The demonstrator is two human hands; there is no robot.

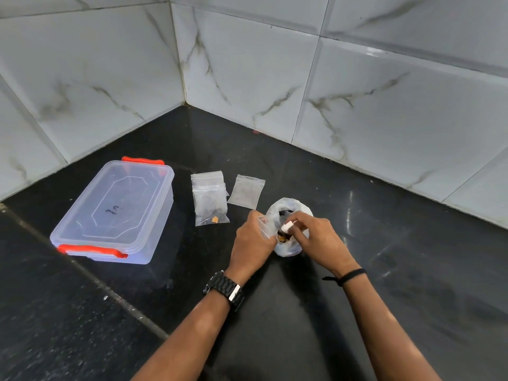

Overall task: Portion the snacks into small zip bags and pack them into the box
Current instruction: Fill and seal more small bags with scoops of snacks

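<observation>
**Inspector:** Your left hand grips the small zip bag, mouth facing right, touching the white snack bag.

**Operator:** And my right hand?

**Inspector:** It pinches a pale snack just right of that mouth. The shut box lies well left.

Clear plastic box (glossy counter)

Both hands at snack bag beside closed box
</observation>
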